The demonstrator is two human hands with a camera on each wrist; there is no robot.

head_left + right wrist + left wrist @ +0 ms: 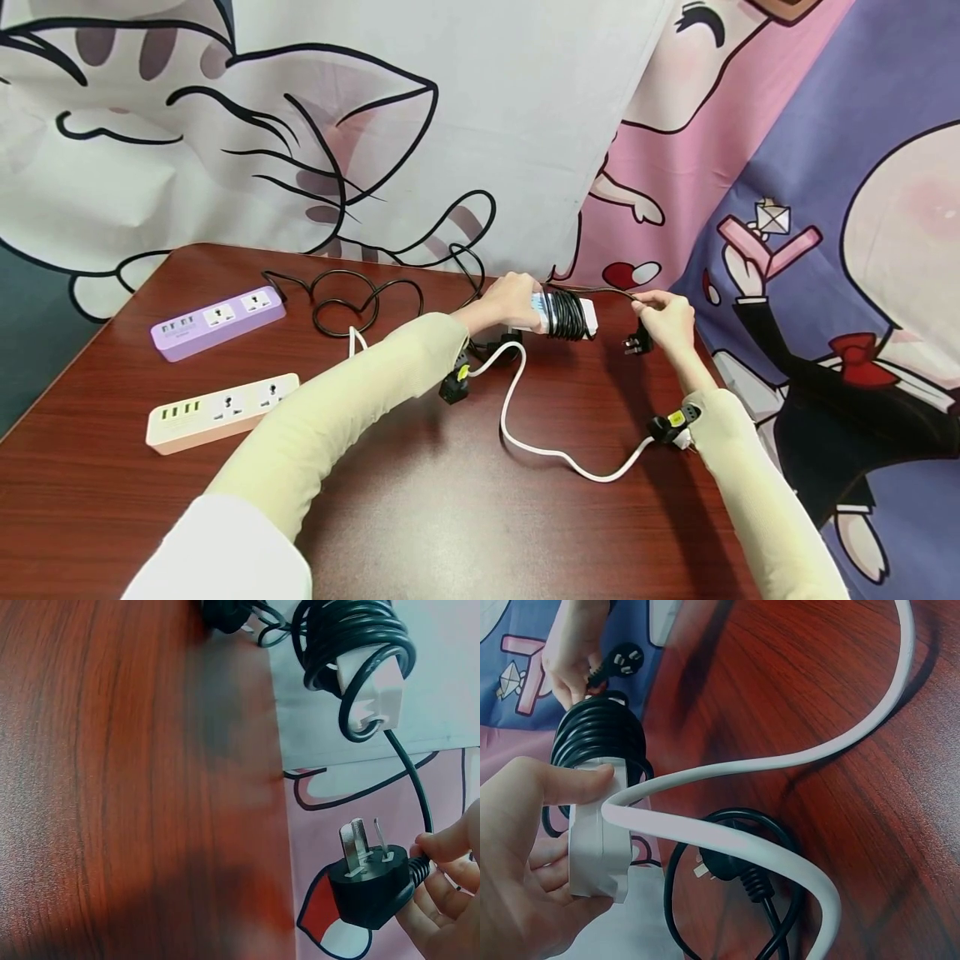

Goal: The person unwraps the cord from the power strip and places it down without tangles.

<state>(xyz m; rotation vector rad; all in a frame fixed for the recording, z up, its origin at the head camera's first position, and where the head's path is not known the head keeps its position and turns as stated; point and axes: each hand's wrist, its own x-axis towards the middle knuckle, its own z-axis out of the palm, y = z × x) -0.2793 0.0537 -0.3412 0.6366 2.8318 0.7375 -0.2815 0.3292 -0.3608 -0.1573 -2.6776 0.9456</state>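
Note:
My left hand grips one end of a power strip, its thumb lying along the white casing in the left wrist view. Several turns of black cord wrap round the strip's other half. From the coil a length of cord runs across to my right hand, which pinches it just behind the black plug. The plug hangs beside the fingers with its metal prongs bare. Both hands are over the back right of the table.
A purple power strip and a white-and-orange one lie at the left. Loose black cord loops along the back, with another black plug under the left hand. A white cable links the wrist devices. A printed cloth hangs behind.

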